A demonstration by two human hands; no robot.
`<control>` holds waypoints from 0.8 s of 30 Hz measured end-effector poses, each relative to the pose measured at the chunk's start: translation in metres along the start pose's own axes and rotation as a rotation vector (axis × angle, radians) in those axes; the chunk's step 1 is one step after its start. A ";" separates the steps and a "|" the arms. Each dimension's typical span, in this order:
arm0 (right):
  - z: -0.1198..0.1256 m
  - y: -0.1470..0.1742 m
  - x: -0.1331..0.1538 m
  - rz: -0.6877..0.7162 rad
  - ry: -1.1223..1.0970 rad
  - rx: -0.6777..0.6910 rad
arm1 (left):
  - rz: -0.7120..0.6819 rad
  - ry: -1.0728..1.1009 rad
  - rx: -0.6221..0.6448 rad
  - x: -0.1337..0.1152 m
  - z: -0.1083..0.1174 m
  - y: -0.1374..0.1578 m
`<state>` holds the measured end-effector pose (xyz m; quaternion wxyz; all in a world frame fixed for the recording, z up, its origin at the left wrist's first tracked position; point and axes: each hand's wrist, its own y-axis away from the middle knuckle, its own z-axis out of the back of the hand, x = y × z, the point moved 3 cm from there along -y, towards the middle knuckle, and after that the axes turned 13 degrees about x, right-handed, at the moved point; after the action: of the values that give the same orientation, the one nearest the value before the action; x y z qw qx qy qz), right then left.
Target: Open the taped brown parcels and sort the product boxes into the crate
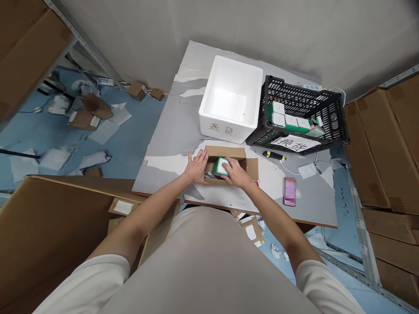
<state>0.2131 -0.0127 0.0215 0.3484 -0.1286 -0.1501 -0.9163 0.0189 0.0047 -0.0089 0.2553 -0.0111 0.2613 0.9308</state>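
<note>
A small cardboard box (225, 151) lies on the table before me with its flaps spread. My left hand (197, 167) rests on the box's left end, fingers stretched out along its edge. Inside the box is a green-and-white carton (218, 167), which my right hand (236, 172) grips from above and the right side. Something dark and shiny shows at the bottom left of the box, too small to name. The right hand partly covers the carton.
Behind the box stand a white foam box (207, 124) and a black plastic crate (306, 98) with several green-and-white cartons. A yellow-black tool handle (274, 155) and a pink phone (290, 192) lie at right. A large cardboard box (59, 231) is at my left; paper scraps litter the floor.
</note>
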 end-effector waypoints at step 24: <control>-0.047 0.142 0.023 -0.449 -1.499 -1.055 | -0.129 1.150 -0.459 -0.075 -0.025 0.079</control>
<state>0.2865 -0.1449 0.0126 -0.1269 -0.7934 0.0776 -0.5902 0.0433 -0.1013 0.0189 0.1207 -0.5810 0.1489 0.7910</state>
